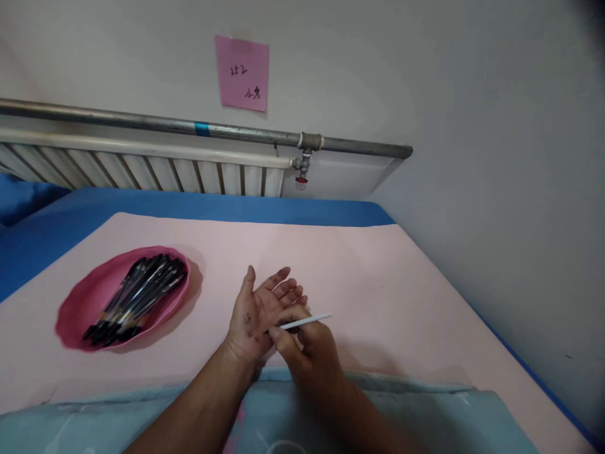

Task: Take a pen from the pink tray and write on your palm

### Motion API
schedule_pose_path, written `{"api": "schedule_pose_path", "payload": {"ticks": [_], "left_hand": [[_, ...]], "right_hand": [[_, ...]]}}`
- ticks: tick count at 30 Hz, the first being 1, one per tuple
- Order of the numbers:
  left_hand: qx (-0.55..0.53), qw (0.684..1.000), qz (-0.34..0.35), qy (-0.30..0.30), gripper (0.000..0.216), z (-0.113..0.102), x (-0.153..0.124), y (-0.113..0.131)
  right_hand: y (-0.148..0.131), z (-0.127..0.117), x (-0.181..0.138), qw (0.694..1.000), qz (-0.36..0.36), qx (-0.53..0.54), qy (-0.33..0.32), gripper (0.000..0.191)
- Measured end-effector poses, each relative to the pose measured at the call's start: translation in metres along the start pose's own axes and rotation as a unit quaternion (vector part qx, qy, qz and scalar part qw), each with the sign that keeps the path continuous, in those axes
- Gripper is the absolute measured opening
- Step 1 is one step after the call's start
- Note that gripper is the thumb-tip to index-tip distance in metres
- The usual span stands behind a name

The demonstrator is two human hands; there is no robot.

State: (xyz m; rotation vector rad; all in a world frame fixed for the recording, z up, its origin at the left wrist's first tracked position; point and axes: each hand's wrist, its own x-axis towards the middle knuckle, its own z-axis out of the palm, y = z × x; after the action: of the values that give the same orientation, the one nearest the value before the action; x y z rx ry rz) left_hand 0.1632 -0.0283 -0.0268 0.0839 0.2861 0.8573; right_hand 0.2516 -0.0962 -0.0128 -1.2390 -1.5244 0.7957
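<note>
My left hand [258, 312] lies palm up on the pink sheet [378, 284], fingers stretched out and smudged with dark ink marks. Over it, my right hand [309, 350] pinches a thin white pen refill [307, 322], its tip resting against the left palm. The refill points up and to the right. Left of both hands sits a pink oval tray [85, 302] holding several black pens [137, 299].
The pink sheet covers a blue surface [189, 205] against a wall. A radiator [142, 167] and a metal pipe [236, 131] run along the back, with a pink note [242, 72] above. A light blue cloth [425, 410] lies at the near edge.
</note>
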Motion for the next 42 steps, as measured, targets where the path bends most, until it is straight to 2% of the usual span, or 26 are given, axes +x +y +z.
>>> {"api": "schedule_pose_path", "payload": {"ticks": [5, 12, 18, 25, 42], "left_hand": [[0.012, 1.000, 0.003, 0.020, 0.051, 0.0009, 0.0002, -0.0001], [0.007, 1.000, 0.004, 0.006, 0.051, 0.0005, -0.0007, 0.0000], [0.003, 1.000, 0.001, -0.001, 0.052, -0.0005, 0.0000, 0.0012], [0.006, 0.999, 0.007, 0.031, 0.050, 0.0025, -0.0002, 0.0008], [-0.001, 1.000, 0.004, 0.014, 0.050, 0.0010, 0.0002, 0.0020]], "right_hand": [[0.0005, -0.0003, -0.0005, 0.999, 0.011, -0.025, -0.032, 0.015], [0.0000, -0.0011, 0.0007, 0.999, 0.010, -0.033, -0.022, 0.016], [0.0031, -0.0014, 0.0014, 0.997, 0.035, -0.067, 0.002, 0.009], [0.0015, -0.0008, 0.0003, 0.999, 0.021, -0.045, -0.005, 0.011], [0.0002, -0.0003, -0.0001, 0.999, 0.029, -0.028, -0.009, 0.015]]}}
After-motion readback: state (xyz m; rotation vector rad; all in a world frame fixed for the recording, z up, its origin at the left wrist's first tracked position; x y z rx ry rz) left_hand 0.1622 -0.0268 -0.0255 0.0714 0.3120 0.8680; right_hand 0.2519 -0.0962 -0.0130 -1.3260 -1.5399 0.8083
